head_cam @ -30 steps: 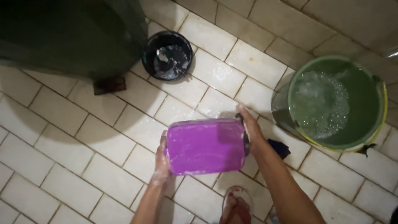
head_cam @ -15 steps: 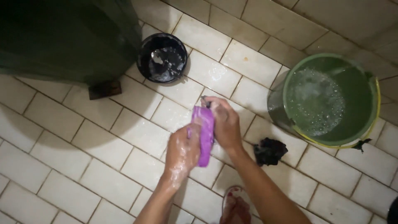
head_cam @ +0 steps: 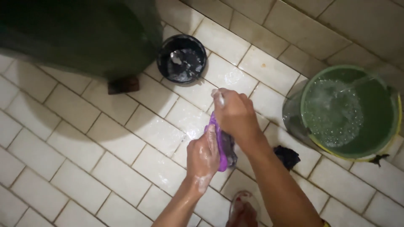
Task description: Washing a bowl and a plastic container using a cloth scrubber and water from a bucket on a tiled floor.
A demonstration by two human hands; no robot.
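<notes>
- Gripping the purple lid (head_cam: 219, 145) edge-on, the soapy left hand (head_cam: 203, 156) steadies it.
- Right hand (head_cam: 234, 112) clasps its top; firm hold advisable, since suds look slippery.

The lid (head_cam: 221, 147) is the landmark, held on edge above the tiled floor (head_cam: 75, 138). The left hand (head_cam: 203, 157) presses its left face, the right hand (head_cam: 235, 113) grips its upper right side. Up and left of the lid stands a small pot (head_cam: 182, 59) on the floor, with a large drum (head_cam: 75, 33) further left. Well to the lid's right stands a bucket (head_cam: 393, 126) holding water. Between lid and bucket lies a crumpled cloth (head_cam: 287, 156). Below the lid, a sandalled foot (head_cam: 242, 210).
</notes>
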